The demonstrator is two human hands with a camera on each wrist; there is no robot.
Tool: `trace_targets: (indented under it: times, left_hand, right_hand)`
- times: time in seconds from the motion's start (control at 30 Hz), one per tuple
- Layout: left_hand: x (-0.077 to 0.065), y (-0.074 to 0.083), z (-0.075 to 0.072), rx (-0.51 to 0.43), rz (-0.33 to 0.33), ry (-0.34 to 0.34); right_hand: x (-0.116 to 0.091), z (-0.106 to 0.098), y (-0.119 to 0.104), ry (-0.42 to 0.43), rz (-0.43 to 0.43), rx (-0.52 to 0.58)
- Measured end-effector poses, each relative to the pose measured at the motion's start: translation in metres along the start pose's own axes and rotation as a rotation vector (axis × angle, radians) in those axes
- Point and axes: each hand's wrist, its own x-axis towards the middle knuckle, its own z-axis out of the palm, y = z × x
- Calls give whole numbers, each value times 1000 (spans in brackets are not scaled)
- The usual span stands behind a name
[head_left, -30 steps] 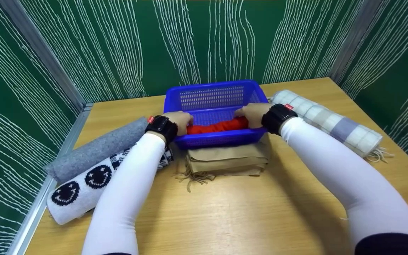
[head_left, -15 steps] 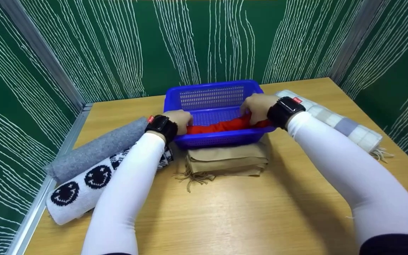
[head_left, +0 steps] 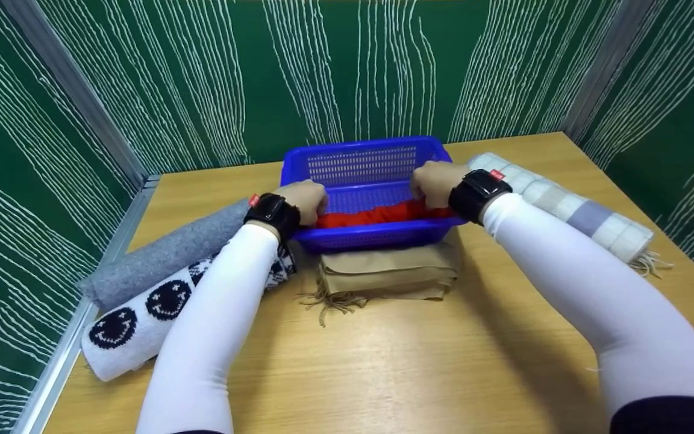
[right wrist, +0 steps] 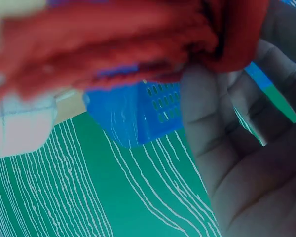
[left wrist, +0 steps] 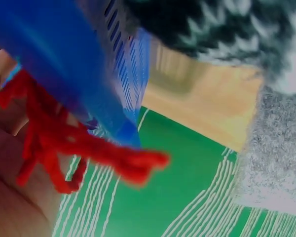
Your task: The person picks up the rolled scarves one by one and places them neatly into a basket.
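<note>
A red scarf [head_left: 377, 216] lies along the near side of a blue plastic basket [head_left: 377, 242]. My left hand [head_left: 306, 202] grips its left end; in the left wrist view red fringe [left wrist: 116, 155] dangles beside the palm, outside the basket wall. Near the other end, my right hand [head_left: 436, 182] reaches over the basket's right side with fingers curled on the scarf. The right wrist view shows the bunched red fabric [right wrist: 113, 39] at those fingertips, its loose end trailing past the hand. Parts of the left fingers are hidden behind the basket and fringe.
A folded tan scarf [head_left: 389, 272] with fringe lies right before the basket. On the left are a rolled grey scarf [head_left: 172, 253] and a white scarf with black smiley faces [head_left: 136, 328]. A rolled checked scarf [head_left: 564, 205] lies right. Green walls [head_left: 377, 72] enclose the table's back and sides.
My right hand has shifted slightly right and back along the red scarf, so the scarf's right end now shows at the basket's right side. My left hand has barely moved.
</note>
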Motion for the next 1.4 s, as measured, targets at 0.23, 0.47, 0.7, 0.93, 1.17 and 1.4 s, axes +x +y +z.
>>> trace_targets:
  times: [0.23,0.47,0.7,0.93,1.17,1.4]
  left_hand:
    - [-2,1,1,9,-16,-2]
    - [-4,2,2,8,-21,3]
    - [-1,-3,3,-1,4,22]
    - [-12,-1,-5,-26,-17,32]
    - [-19,2,-9,-15,1,26]
    - [-19,1,-8,-12,-5,35]
  right_hand:
    - [5,5,3,-6,-17,0]
    - [1,7,-2,-6,-40,10]
    - [-4,2,-8,-35,-18,3]
    - [-11,-5,-7,32,-72,11]
    - [-18,-11,-6,63,-63,48]
    - [-29,-17,-5,84,-14,65]
